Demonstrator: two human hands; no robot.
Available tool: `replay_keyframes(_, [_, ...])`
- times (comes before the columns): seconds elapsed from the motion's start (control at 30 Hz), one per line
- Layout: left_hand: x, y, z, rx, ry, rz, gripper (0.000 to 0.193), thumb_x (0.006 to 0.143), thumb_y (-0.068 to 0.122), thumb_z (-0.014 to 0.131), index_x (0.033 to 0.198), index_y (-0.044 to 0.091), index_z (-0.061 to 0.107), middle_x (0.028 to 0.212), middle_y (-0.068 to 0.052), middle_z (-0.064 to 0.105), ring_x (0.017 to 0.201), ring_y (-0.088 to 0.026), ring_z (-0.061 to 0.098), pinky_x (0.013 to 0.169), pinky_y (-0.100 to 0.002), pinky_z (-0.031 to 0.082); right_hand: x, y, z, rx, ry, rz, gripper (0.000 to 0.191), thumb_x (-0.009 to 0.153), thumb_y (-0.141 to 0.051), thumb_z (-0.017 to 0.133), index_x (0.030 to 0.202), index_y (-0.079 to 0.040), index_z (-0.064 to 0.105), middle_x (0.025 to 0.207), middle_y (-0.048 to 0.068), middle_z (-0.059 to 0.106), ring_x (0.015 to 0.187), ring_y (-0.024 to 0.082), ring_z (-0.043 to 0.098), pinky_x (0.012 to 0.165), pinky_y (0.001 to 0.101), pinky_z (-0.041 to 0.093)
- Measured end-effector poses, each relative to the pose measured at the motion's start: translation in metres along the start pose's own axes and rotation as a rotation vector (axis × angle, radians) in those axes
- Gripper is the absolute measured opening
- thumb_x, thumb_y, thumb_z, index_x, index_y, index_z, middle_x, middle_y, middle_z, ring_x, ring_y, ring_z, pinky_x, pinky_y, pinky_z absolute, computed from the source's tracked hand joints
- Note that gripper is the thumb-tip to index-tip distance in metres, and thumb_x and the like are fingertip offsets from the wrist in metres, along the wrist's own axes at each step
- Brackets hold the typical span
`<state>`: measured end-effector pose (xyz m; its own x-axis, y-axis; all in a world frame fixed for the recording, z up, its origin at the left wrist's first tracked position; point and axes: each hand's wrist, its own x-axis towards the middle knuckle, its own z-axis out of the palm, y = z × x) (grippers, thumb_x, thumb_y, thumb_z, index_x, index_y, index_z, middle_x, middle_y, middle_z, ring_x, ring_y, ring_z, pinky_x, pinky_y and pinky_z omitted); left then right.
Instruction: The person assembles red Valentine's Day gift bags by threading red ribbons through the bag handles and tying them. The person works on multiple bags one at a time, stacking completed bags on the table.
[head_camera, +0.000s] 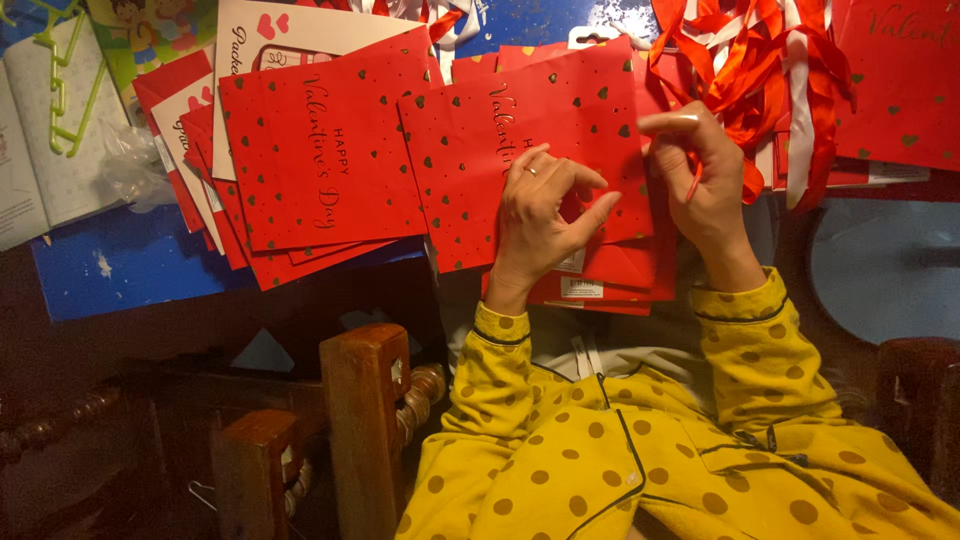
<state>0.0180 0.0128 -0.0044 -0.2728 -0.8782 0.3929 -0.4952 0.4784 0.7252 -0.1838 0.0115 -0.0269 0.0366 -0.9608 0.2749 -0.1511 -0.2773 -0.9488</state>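
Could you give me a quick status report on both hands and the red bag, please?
Left hand flat on red gift bag. Right hand pinching red ribbon at bag's edge. More red bags stacked alongside, ribbon pile beyond.

A flat red paper gift bag scattered with small dark hearts and slanted script lettering lies face up on a stack of folded red bags of the same kind, its top edge away from the person; a thin red ribbon strand curves down beside the bag's right edge, pinched at its upper end.
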Motion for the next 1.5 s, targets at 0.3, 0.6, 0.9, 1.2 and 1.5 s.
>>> replay_keyframes(0.3, [0.002, 0.003, -0.002, 0.171, -0.231, 0.07, 0.101, 0.065, 0.057, 0.085, 0.145, 0.013, 0.045, 0.137, -0.012, 0.051, 0.131, -0.032, 0.046, 0.12, -0.052, 0.025, 0.004, 0.005, 0.004, 0.011, -0.009, -0.028, 0.017, 0.116, -0.002, 0.05, 0.128, -0.001, 0.063, 0.111, 0.004, 0.061, 0.086, 0.008, 0.058, 0.08, 0.0223, 0.049])
replay_keyframes(0.6, [-0.023, 0.013, 0.007, 0.246, -0.135, 0.117, 0.054, 0.086, 0.032, 0.078, 0.133, 0.012, 0.062, 0.139, -0.01, 0.059, 0.13, -0.029, 0.055, 0.122, -0.054, 0.034, 0.007, 0.009, 0.005, -0.023, -0.066, -0.146, 0.037, 0.104, 0.015, 0.043, 0.129, -0.002, 0.064, 0.122, 0.008, 0.063, 0.094, 0.013, 0.063, 0.081, 0.0234, 0.051])
replay_keyframes(0.9, [-0.011, 0.054, -0.039, 0.345, 0.08, 0.181, 0.026, 0.092, 0.004, 0.071, 0.116, 0.014, 0.067, 0.114, 0.0, 0.072, 0.115, -0.021, 0.068, 0.123, -0.049, 0.04, 0.01, 0.001, 0.002, -0.136, -0.147, -0.202, 0.049, 0.079, 0.018, 0.048, 0.119, -0.001, 0.069, 0.123, 0.013, 0.067, 0.113, 0.026, 0.065, 0.099, 0.0297, 0.053])
replay_keyframes(1.2, [-0.028, 0.076, -0.046, 0.379, 0.436, 0.173, 0.022, 0.101, 0.015, 0.069, 0.12, 0.023, 0.062, 0.132, 0.003, 0.059, 0.136, -0.022, 0.049, 0.132, -0.058, 0.024, 0.0, 0.018, 0.006, 0.059, 0.048, 0.131, 0.015, 0.115, -0.008, 0.058, 0.116, -0.001, 0.072, 0.086, 0.006, 0.065, 0.073, 0.012, 0.06, 0.067, 0.0233, 0.046])
replay_keyframes(1.5, [-0.007, 0.017, 0.016, 0.274, 0.934, 0.204, 0.046, 0.111, 0.034, 0.043, 0.154, 0.021, 0.031, 0.164, -0.005, 0.029, 0.157, -0.023, 0.029, 0.131, -0.05, 0.019, 0.005, 0.013, -0.006, 0.068, -0.281, -0.148, 0.022, 0.112, -0.009, 0.053, 0.125, 0.002, 0.067, 0.116, 0.011, 0.073, 0.111, 0.016, 0.07, 0.1, 0.0267, 0.055])
